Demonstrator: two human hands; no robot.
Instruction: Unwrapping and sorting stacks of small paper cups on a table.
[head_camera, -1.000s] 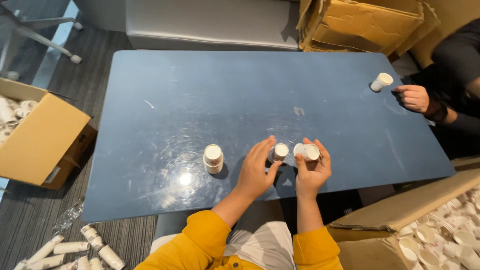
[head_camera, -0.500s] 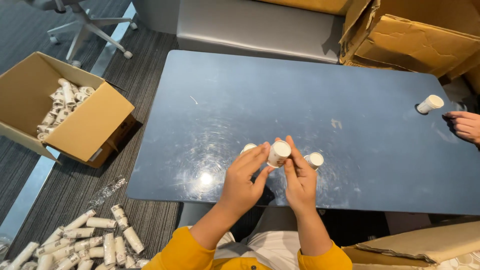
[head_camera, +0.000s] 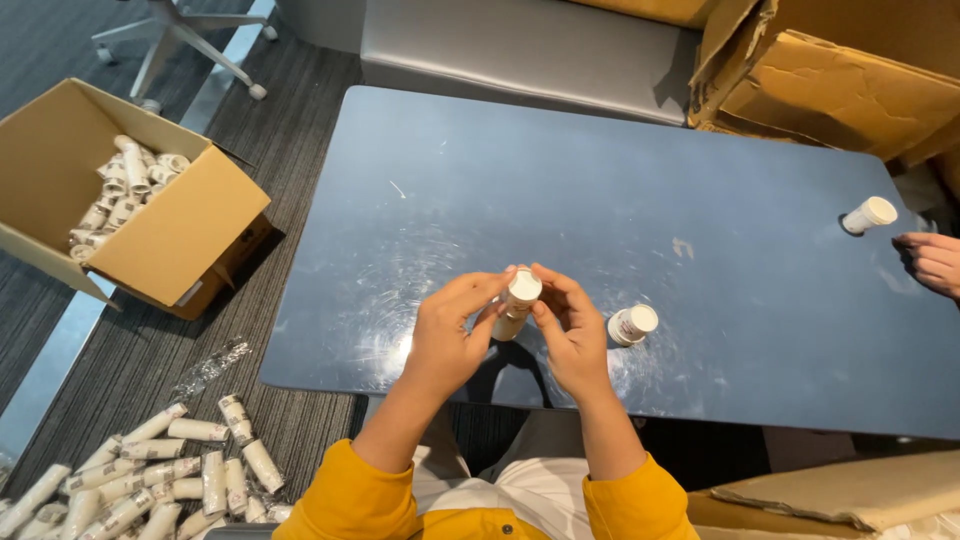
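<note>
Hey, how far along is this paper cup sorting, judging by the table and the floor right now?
Done, it seems: stacks of cups fill the open box on the floor. In hand: the left hand and right hand hold a small cup stack above the blue table. Left: one cup beside the hands, another near a co-worker's hand, and many sleeves lying on the carpet.

Paper cup stack (head_camera: 515, 304): small white cups with brown print, nested into a short stack, white bottom uppermost. It was tilted, raised above the near edge of the table, pinched between the fingertips of the left hand (head_camera: 447, 338) and the right hand (head_camera: 568, 335), near the scene's centre.
</note>
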